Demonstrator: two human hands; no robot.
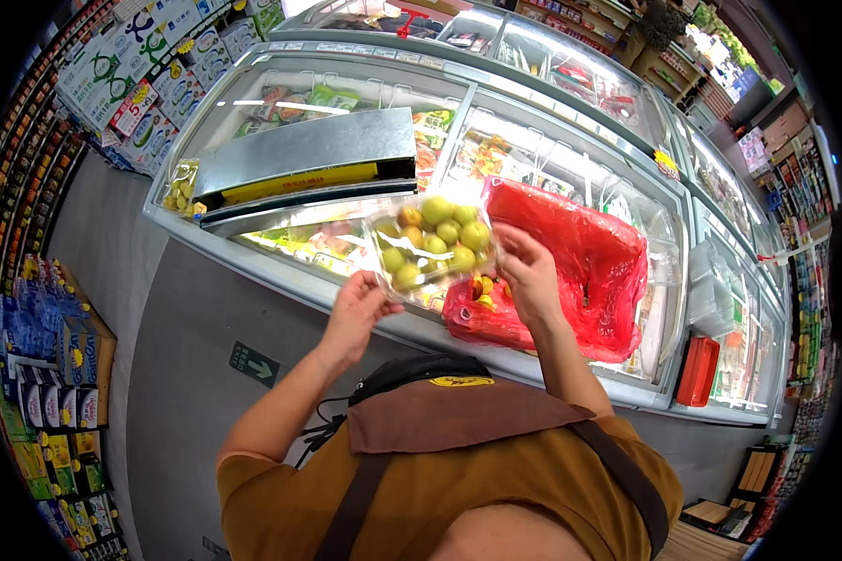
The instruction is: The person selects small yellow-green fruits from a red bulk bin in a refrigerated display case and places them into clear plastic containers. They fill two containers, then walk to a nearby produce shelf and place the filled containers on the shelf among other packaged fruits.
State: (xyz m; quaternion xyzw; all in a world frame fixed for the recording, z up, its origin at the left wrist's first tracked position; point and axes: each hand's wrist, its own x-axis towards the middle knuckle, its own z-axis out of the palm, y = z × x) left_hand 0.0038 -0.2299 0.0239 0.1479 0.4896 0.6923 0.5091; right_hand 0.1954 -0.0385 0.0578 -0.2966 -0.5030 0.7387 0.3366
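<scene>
A clear plastic-wrapped pack of yellow-green round fruit is raised above the glass-topped chest freezer. My left hand pinches its near left corner. At the opposite end, my right hand grips the pack's right edge. Just right of the pack stands a red plastic basket lined with thin red plastic film; a few loose yellow fruit lie at its left end, partly hidden by my right hand. Left of the pack, a metal-cased film wrapping machine rests on the freezer lid.
Another fruit pack sits at the wrapper's far left. Stacked clear plastic trays and a red bin are to the right. Shelves of packaged goods line the left aisle. A person stands at the far back.
</scene>
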